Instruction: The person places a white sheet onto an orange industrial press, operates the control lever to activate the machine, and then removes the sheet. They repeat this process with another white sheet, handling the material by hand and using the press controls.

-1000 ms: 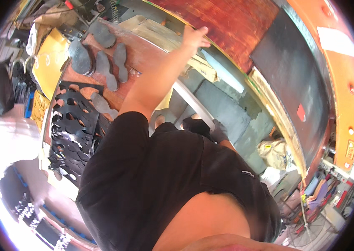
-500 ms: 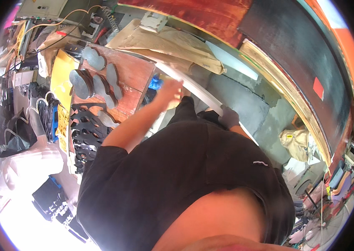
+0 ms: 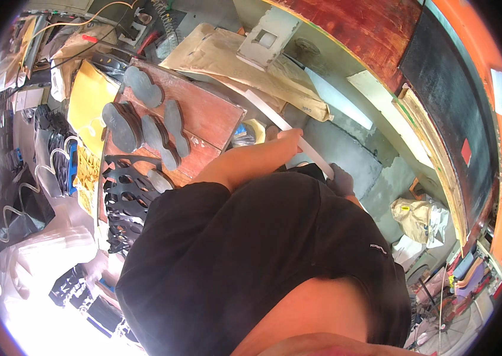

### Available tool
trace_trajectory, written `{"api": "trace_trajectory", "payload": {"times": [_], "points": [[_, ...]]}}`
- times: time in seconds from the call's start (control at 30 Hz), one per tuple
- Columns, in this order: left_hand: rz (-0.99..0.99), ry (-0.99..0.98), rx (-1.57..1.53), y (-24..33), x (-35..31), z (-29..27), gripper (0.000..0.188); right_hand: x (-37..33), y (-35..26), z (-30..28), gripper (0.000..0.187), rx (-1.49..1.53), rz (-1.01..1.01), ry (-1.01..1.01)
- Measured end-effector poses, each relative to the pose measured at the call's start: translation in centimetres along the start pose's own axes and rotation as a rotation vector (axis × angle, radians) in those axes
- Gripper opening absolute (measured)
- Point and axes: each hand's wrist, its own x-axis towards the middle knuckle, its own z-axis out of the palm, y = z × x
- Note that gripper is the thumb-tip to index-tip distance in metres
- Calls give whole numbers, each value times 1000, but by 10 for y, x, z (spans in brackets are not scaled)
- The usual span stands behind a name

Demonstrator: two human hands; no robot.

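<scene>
My left arm reaches out from the black sleeve, and my left hand (image 3: 289, 136) is closed around a long white strip (image 3: 263, 107). The strip runs diagonally from the tan paper sheets down to my chest. A grey shape (image 3: 340, 178) sits at the strip's lower end; it may be my right hand in a glove, but my black shirt hides most of it. Left of my arm lies a reddish wooden board (image 3: 203, 113) with several dark grey shoe-sole cutouts (image 3: 144, 127) on it.
A black sheet with sole-shaped holes (image 3: 129, 202) hangs below the board. A yellow sheet (image 3: 88, 98), cables and tools lie at the far left. Crumpled tan paper (image 3: 233, 56) lies behind the board, a grey floor (image 3: 357, 148) and tan bag (image 3: 420, 216) are at right.
My left arm, stretched high toward the reddish wall a second ago, has come down and bent back toward my body. The hand now sits at the white strip. The view has shifted.
</scene>
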Motion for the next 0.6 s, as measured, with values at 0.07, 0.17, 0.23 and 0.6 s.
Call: {"api": "trace_trajectory", "payload": {"times": [0.07,0.17,0.23,0.6], "points": [[12,35,-54,9,7,-7,37,8,-8,0,43,-29,-20,14],[9,126,-63,19,8,-17,39,17,-17,1,37,-52,-79,95],[36,115,-14,28,0,-23,38,25,-21,0,30,-18,-131,205],[250,-4,-98,139,10,-68,28,104,-96,-20,33,5,-255,232]]}}
